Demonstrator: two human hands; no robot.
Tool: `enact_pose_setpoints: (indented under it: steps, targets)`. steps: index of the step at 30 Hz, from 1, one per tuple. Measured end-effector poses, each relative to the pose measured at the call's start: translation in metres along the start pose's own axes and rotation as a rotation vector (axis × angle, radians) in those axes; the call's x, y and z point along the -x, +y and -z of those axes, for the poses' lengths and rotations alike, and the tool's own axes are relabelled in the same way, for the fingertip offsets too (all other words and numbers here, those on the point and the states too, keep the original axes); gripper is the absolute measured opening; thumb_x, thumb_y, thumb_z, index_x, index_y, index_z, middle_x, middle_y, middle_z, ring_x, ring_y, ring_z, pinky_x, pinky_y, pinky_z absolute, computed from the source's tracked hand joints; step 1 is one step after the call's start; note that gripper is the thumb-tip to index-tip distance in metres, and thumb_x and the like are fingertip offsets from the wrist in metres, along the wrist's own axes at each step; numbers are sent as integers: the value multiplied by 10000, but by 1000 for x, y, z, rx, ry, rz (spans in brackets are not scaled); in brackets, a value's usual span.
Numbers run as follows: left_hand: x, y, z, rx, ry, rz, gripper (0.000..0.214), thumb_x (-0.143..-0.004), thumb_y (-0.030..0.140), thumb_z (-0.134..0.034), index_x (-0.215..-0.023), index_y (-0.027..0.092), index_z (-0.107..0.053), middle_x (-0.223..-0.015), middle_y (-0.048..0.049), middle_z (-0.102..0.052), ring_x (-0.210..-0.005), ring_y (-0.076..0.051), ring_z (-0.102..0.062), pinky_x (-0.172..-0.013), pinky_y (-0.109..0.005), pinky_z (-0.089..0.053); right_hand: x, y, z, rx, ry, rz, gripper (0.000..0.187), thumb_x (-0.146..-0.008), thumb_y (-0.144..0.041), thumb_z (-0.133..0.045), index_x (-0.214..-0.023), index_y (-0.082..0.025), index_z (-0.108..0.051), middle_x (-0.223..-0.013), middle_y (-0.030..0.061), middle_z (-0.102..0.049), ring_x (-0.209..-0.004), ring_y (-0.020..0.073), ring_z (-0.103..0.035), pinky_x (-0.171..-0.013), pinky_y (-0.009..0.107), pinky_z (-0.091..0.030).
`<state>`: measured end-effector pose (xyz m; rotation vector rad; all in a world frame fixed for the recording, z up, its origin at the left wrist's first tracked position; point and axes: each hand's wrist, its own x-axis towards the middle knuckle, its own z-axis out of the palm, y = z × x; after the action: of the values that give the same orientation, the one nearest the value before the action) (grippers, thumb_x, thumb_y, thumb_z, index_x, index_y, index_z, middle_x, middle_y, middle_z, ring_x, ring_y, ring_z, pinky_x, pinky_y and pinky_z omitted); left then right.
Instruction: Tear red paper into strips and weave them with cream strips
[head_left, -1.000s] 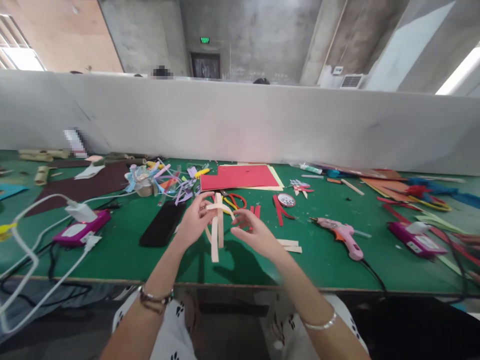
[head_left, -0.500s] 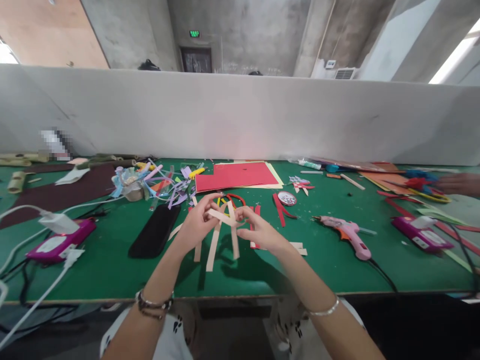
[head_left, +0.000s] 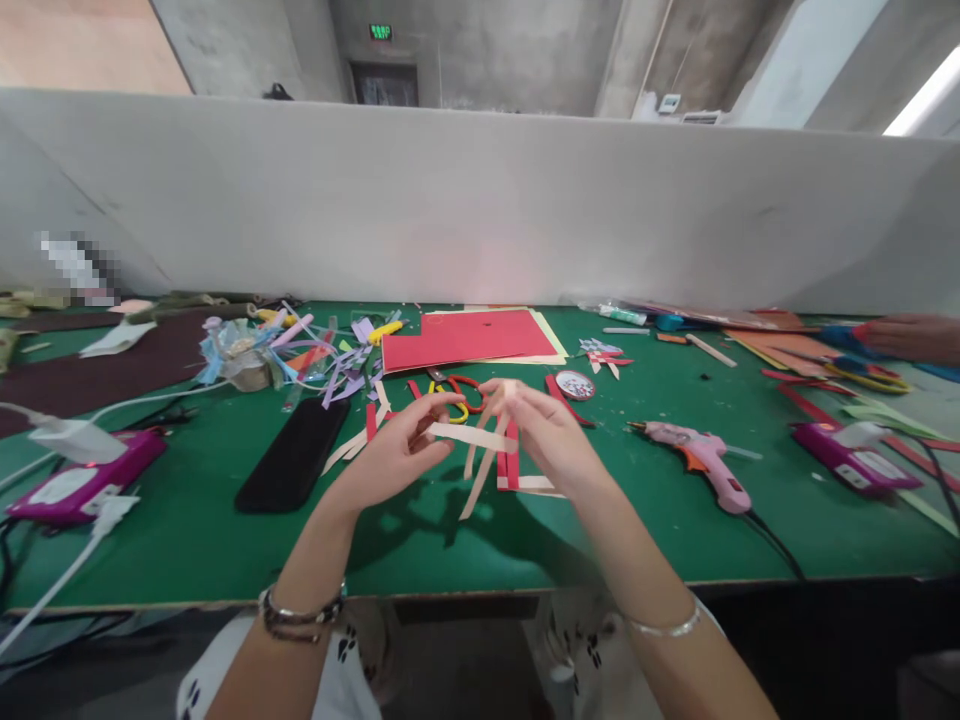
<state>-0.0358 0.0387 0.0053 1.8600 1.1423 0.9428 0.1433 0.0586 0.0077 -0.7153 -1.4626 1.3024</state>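
My right hand [head_left: 551, 435] pinches several pale paper strips [head_left: 480, 480] at their top, above the table, with their lower ends hanging down. Another pale strip [head_left: 476, 436] runs sideways between my hands. Around its left end curl the fingers of my left hand [head_left: 390, 455], thumb below and index finger raised. Below my right hand lie red paper strips [head_left: 508, 470] with a pale one across them. Red-handled scissors [head_left: 466, 382] and a yellow-handled pair [head_left: 457, 412] lie just behind my hands, partly covered.
A black phone [head_left: 292, 455] lies left, near a purple power strip [head_left: 90, 475]. Red card sheets [head_left: 472, 340] lie behind. On the right are a pink glue gun [head_left: 701, 455], a round container of small beads [head_left: 575, 386] and another purple power strip [head_left: 851, 460]. Another person's hand [head_left: 915, 338] is at far right.
My right hand has moved right and up with the pale strips, and my hands are farther apart. The sideways strip now stretches between them. The view has shifted slightly.
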Motion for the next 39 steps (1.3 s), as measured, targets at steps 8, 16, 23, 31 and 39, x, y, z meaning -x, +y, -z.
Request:
enact_pose_setpoints:
  steps: [8, 16, 23, 31, 39]
  targets:
    - [5, 6, 7, -79, 82, 42, 367, -826, 260, -284, -1063, 192, -556, -869, -35, -572, -772, -146, -524, -663, -230, -426, 26, -46, 51, -146, 316, 204, 284, -788, -384, -457, -560, -218, -487, -899, -13, -594, -885, 131, -548, -828, 316, -436]
    - [1, 3, -6, -369, 220, -193, 332, -847, 277, -333, -1012, 209, -614, -805, -27, -475, -784, -149, -476, -701, -246, -400, 32, -31, 19, 302, 13, 7, 256, -791, -350, -489, -620, -191, -596, -925, 32, -536, -881, 143, -513, -748, 274, -427]
    - [-1, 6, -14, -370, 365, -146, 282, -795, 212, -412, -940, 221, -654, -628, 11, -504, -552, -109, -441, -526, -199, -357, 21, -7, -12, 223, -4, -68, 262, -777, -400, -489, -692, -207, -643, -804, 18, -506, -837, 141, -498, -771, 280, -402]
    - [2, 10, -15, -68, 312, 34, 281, -792, 262, -418, -949, 175, -634, -542, 37, -581, -435, -94, -537, -465, -185, -412, 24, -14, -11, 184, 30, -119, 243, -763, -383, -507, -701, -188, -637, -731, 4, -568, -691, 116, -511, -632, 240, -407]
    - [0, 10, -16, 33, 321, 10, 261, -765, 262, -448, -946, 147, -597, -708, -10, -672, -612, -139, -628, -597, -229, -491, 25, -18, -8, 107, 121, -74, 218, -761, -369, -520, -752, -194, -651, -703, 5, -590, -684, 122, -546, -679, 273, -442]
